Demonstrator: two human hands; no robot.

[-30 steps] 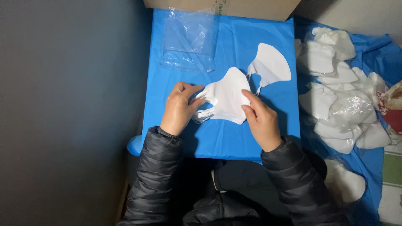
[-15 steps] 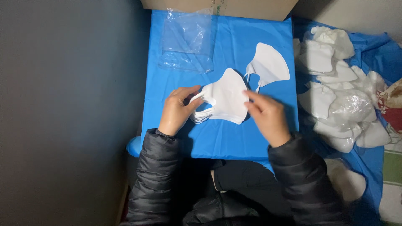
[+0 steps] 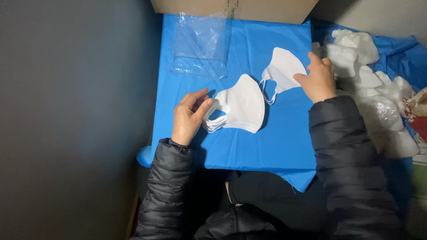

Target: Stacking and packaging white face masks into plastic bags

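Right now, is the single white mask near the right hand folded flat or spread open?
Folded flat. The single mask lies as one flat half-shape on the blue sheet, ear loops trailing at its left edge, the right hand touching its right edge.

A stack of white folded masks [image 3: 240, 106] lies flat mid-desk, ear loops fanned toward the left edge. A single mask [image 3: 281, 67] lies just beyond, nearer the right edge.

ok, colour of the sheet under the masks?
Bright blue sheet, plain, no pattern; seen in the head view.
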